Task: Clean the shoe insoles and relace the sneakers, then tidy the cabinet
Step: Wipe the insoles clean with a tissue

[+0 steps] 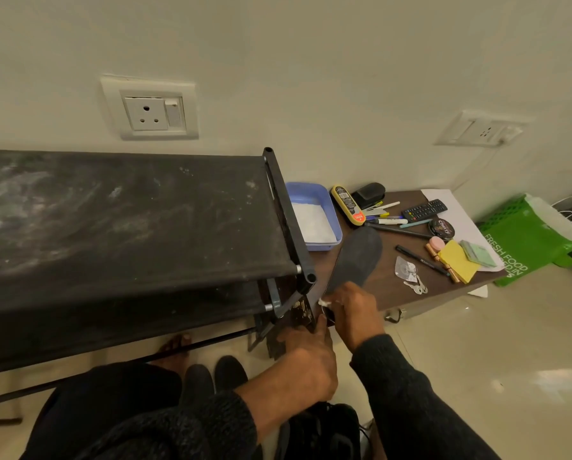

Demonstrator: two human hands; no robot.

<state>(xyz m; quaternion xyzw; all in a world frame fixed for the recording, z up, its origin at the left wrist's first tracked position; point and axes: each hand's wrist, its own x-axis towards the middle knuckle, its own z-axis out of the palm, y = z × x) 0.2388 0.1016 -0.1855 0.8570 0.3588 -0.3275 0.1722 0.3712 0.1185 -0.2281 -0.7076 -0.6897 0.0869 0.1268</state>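
One black fabric shoe rack (128,220) fills the left, its top shelf smeared with pale dust; one wall socket (149,109) is seen above it, and a second socket (482,129) is set further right on the wall. Two dark shoes (213,376) are seen on the floor below the rack's front edge, and one black sneaker (321,429) lies at the bottom edge of the view, partly hidden by the left forearm.

The left hand (306,363) is curled near the rack's right front corner; what it grips cannot be told. The right hand (352,310) is closed around the heel end of one dark grey insole (357,255), with a small white scrap (324,303) pinched at its fingertips; the insole slants up over the low brown table (387,283), toe end toward the far edge.

On the table, one blue tray (314,217) of white powder sits at the far left corner; beside it are one yellow brush (347,205), one black case (368,195), several pens (386,217), one remote control (424,209), one round tin (441,229), one key bunch (410,275), one yellow notepad (459,260) and one green pad (478,254) toward the right edge. One green bag (527,240) stands on the floor past the table's right side.
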